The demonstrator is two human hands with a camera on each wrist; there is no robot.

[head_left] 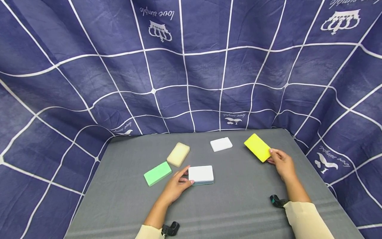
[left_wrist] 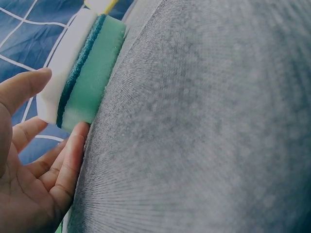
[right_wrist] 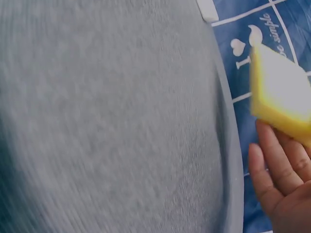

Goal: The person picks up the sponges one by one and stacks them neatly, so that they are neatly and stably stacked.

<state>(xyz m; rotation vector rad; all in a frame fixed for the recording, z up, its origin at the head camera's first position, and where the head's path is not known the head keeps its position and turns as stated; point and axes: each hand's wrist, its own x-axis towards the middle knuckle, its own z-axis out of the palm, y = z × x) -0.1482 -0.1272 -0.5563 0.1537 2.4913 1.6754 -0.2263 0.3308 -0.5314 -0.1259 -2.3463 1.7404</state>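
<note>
My left hand is at the left end of a small stack, its thumb and index fingertip by two corners. A white sponge lies on top of a green sponge with a dark teal scouring layer. Fingertips of that hand touch the green sponge's end in the left wrist view. My right hand pinches a yellow sponge by its near right corner, tilted, at the table's right side. In the right wrist view the thumb is out of sight.
Left of the stack lie a light green sponge and a cream sponge, close together. A white block lies toward the back. Grey cloth covers the table; a blue checked curtain hangs behind and at both sides.
</note>
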